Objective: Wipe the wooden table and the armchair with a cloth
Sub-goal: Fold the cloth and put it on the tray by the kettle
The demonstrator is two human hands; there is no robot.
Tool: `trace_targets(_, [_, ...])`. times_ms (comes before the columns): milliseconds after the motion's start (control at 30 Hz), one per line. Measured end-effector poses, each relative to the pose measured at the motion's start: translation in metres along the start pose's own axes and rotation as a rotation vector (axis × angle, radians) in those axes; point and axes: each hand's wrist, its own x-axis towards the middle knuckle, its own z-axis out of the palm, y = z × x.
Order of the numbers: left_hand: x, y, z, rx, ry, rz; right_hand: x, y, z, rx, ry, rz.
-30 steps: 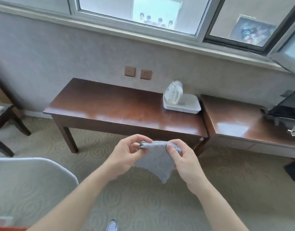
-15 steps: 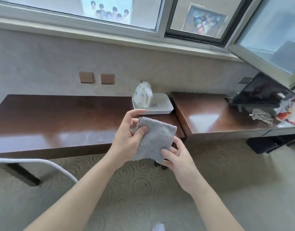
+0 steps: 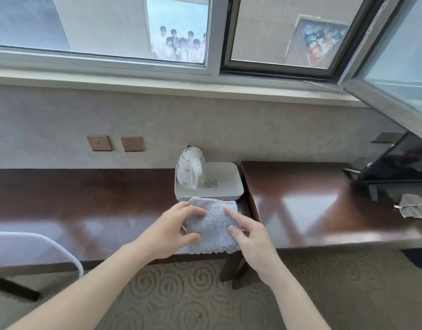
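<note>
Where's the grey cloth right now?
The grey cloth lies on the wooden table near its right end, just in front of the white kettle tray, under the left hand and right hand.

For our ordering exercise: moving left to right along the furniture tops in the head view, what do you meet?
white chair back → left hand → grey cloth → right hand → second wooden table → crumpled rag
</note>
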Motion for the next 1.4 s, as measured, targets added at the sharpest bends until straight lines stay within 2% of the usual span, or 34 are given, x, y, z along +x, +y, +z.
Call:
trace_targets(133, [0.056, -0.005, 0.016, 0.054, -0.004, -0.059, 0.062, 0.011, -0.039, -0.384, -0.145, 0.009])
trace_targets(200, [0.082, -0.012, 0.023, 0.071, -0.027, -0.088, 0.089, 0.015, -0.051, -0.497, -0.232, 0.044])
trace_targets(300, [0.125, -0.036, 0.03, 0.107, -0.059, -0.126, 0.13, 0.026, -0.059, -0.514, -0.302, 0.121])
trace_targets(433, [0.179, -0.074, 0.039, 0.14, -0.146, -0.172, 0.18, 0.047, -0.062, -0.511, -0.269, 0.259])
trace_targets(600, [0.233, -0.11, 0.047, 0.154, -0.244, -0.203, 0.225, 0.066, -0.055, -0.568, -0.23, 0.33])
trace_targets(767, [0.279, -0.133, 0.053, 0.227, -0.229, -0.307, 0.278, 0.087, -0.05, -0.593, -0.217, 0.371])
trace_targets(900, [0.311, -0.153, 0.066, 0.327, -0.24, -0.382, 0.321, 0.107, -0.048, -0.602, -0.277, 0.419])
trace_targets(1067, [0.353, -0.169, 0.099, 0.438, -0.261, -0.456, 0.375, 0.145, -0.059, -0.759, -0.415, 0.371])
trace_targets(1233, [0.391, -0.191, 0.137, 0.552, -0.26, -0.578, 0.42, 0.179, -0.064, -0.853, -0.444, 0.287])
trace_targets(1400, [0.404, -0.23, 0.156, 0.703, -0.353, -0.572, 0.443, 0.216, -0.053, -1.104, -0.597, 0.175])
